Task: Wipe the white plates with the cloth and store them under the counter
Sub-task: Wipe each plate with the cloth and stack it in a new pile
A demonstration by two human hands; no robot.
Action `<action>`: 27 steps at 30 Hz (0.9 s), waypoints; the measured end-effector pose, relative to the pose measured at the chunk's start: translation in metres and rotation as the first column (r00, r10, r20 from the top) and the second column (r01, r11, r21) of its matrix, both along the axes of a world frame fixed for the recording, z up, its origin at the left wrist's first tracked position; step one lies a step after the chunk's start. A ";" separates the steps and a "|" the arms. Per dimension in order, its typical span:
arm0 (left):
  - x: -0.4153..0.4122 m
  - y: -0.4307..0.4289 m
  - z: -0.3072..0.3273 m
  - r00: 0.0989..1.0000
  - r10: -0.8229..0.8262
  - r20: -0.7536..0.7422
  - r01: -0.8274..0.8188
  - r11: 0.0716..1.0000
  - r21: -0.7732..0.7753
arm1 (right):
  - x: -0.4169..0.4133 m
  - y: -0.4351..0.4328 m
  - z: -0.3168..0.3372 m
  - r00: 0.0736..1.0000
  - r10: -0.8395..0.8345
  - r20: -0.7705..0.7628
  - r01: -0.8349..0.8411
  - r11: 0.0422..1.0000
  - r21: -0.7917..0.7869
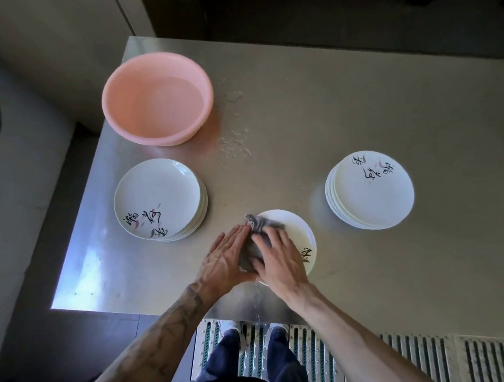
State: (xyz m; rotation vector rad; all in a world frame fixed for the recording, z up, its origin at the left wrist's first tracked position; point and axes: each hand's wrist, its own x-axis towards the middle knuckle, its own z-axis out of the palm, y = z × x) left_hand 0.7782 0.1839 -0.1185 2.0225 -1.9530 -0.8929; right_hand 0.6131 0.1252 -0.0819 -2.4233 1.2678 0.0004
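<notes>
A single white plate (298, 230) with black brush writing lies near the counter's front edge. A crumpled grey cloth (258, 223) lies on its left half. My right hand (279, 259) presses flat on the cloth with fingers spread. My left hand (225, 259) rests with straight fingers against the plate's left rim and touches the cloth. One stack of white plates (158, 200) stands to the left, another stack (370, 190) to the right. Much of the single plate is hidden under my hands.
A pink basin (157, 98) with water stands at the back left of the steel counter (357, 106). Water drops (233, 145) lie between the basin and the plates. The counter's left edge is just past the left stack. A floor grate (312, 354) lies at my feet.
</notes>
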 end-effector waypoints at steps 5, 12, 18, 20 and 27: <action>0.000 -0.001 0.004 0.999 -0.045 0.028 0.043 0.998 0.037 | -0.046 -0.020 0.004 0.985 -0.152 -0.079 0.144 0.985 -0.096; -0.001 -0.003 0.006 0.996 -0.055 0.068 0.051 0.997 0.056 | -0.049 0.046 0.007 0.984 -0.174 -0.037 0.174 0.985 -0.004; -0.001 -0.003 0.005 0.998 -0.046 0.045 0.043 0.998 0.050 | -0.065 0.026 0.006 0.981 -0.185 -0.067 0.181 0.982 -0.058; -0.001 -0.003 0.005 0.998 -0.049 0.042 0.047 0.998 0.052 | -0.068 0.013 0.006 0.974 -0.207 -0.095 0.197 0.975 -0.100; -0.001 -0.001 0.003 0.999 -0.042 0.031 0.041 0.999 0.022 | 0.009 0.000 0.007 0.988 -0.156 0.002 0.156 0.987 0.049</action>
